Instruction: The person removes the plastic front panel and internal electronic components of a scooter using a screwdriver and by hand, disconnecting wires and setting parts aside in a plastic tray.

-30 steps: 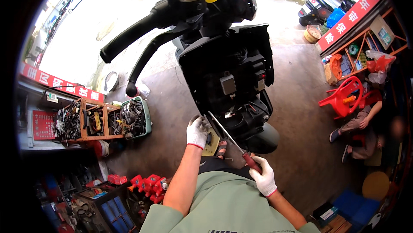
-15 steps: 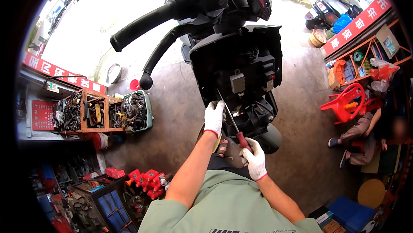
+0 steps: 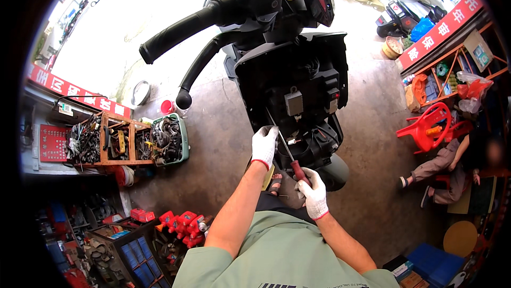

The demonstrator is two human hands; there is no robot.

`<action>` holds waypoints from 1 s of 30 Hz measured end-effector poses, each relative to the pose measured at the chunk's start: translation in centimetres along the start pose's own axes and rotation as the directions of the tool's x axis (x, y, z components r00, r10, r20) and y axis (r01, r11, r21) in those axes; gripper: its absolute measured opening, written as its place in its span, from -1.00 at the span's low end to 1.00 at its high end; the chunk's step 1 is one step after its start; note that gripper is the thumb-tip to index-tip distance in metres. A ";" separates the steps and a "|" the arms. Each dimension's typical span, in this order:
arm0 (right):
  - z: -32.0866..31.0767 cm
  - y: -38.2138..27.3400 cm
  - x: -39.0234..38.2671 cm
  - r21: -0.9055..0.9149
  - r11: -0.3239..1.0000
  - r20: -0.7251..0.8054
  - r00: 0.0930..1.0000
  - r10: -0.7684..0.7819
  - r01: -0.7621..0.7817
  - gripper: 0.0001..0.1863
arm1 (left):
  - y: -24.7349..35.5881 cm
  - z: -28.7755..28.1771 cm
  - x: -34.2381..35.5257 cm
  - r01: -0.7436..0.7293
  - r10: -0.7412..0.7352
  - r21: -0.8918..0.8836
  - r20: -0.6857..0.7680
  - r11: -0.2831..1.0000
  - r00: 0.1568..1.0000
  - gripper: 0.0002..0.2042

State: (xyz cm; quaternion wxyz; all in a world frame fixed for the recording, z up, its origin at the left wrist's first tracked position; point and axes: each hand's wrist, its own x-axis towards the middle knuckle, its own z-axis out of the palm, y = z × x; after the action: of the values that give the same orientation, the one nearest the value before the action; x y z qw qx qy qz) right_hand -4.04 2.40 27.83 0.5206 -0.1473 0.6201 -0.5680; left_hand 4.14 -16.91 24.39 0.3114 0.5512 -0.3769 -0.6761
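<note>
Raised since a second ago: white-gloved left hand [image 3: 263, 146], white-gloved right hand [image 3: 315, 195], red-handled steel screwdriver [image 3: 297, 168] | Frame centre: handle gripped by right hand; left fingers curled by shaft, contact unclear | Shaft seemingly being guided into black plastic scooter's opened front [image 3: 295, 83]; steady aim called for | Shaft slim, straight, slanted

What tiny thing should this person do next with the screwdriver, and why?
Maybe hold the screwdriver steady and check its tip: the right hand grips the red handle, the left hand is by the metal shaft, and the tip points into the dark front of the scooter. I can't tell what it touches.
</note>
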 end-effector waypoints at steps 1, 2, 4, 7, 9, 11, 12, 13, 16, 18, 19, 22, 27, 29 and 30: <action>0.0 0.0 0.0 0.001 1.000 0.000 1.000 0.004 -0.004 -0.57 | 0.0 0.0 0.1 0.002 -0.002 -0.004 0.001 1.000 1.000 -0.80; -0.1 0.0 0.0 0.000 1.000 0.000 1.000 0.002 -0.002 -0.57 | -0.1 0.1 0.1 -0.005 0.005 -0.008 0.001 1.000 1.000 -0.80; -0.1 0.0 0.1 -0.001 1.000 0.000 1.000 -0.001 0.001 -0.57 | -0.2 0.2 0.3 -0.018 0.018 -0.014 0.001 1.000 1.000 -0.80; -0.2 0.0 0.2 -0.012 1.000 0.005 1.000 -0.004 0.004 -0.57 | -0.5 0.2 0.5 -0.033 0.033 -0.011 -0.008 0.999 0.999 -0.80; -0.2 -0.1 0.2 -0.012 1.000 0.007 1.000 -0.008 0.008 -0.57 | -0.6 0.2 0.6 -0.028 0.028 -0.019 -0.007 0.999 1.000 -0.80; -0.2 0.0 0.2 -0.016 1.000 0.006 1.000 -0.007 0.007 -0.57 | -0.5 0.3 0.6 -0.024 0.024 -0.019 -0.006 1.000 1.000 -0.81; -0.2 0.0 0.2 -0.020 1.000 0.005 1.000 -0.005 0.005 -0.57 | -0.4 0.3 0.5 -0.023 0.023 -0.016 -0.005 1.000 1.000 -0.81; -0.3 0.0 0.2 -0.025 1.000 0.003 1.000 -0.004 0.004 -0.57 | -0.3 0.3 0.5 -0.023 0.023 -0.013 -0.005 1.000 1.000 -0.81; -0.2 -0.1 0.2 -0.026 1.000 0.000 1.000 -0.005 0.005 -0.57 | -0.1 0.3 0.5 -0.008 0.009 0.023 -0.008 1.000 1.000 -0.81; -0.2 0.1 0.3 -0.031 0.999 -0.007 1.000 -0.026 0.026 -0.56 | -0.2 0.3 0.6 -0.013 0.013 0.021 -0.015 1.000 1.000 -0.81; -0.2 0.2 0.4 -0.034 0.999 -0.012 0.999 -0.036 0.036 -0.56 | -0.2 0.4 0.6 -0.014 0.015 0.020 -0.018 1.000 1.000 -0.81; -0.2 0.3 0.5 -0.074 0.996 -0.026 0.999 -0.046 0.044 -0.56 | -0.1 0.6 0.6 -0.015 0.016 0.027 -0.033 1.000 0.999 -0.81; 0.1 -1.2 0.8 0.331 0.921 0.133 0.977 0.169 -0.205 -0.56 | -0.2 0.4 0.4 -0.006 0.006 -0.001 -0.031 1.000 0.999 -0.79; -0.4 -2.1 0.8 0.471 0.779 0.303 0.905 0.297 -0.413 -0.56 | 0.1 0.3 -0.2 -0.005 0.005 0.026 -0.008 1.000 1.000 -0.78; -0.9 -1.4 1.2 0.423 0.797 0.329 0.892 0.309 -0.432 -0.56 | 0.1 0.1 -0.6 -0.010 0.010 0.047 0.009 0.999 1.000 -0.78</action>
State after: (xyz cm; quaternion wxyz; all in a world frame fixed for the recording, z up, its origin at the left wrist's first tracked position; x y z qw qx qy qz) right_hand -5.83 1.48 28.32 0.7142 0.0444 0.4057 -0.5686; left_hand 4.16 -16.39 24.79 0.3002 0.5535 -0.3969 -0.6678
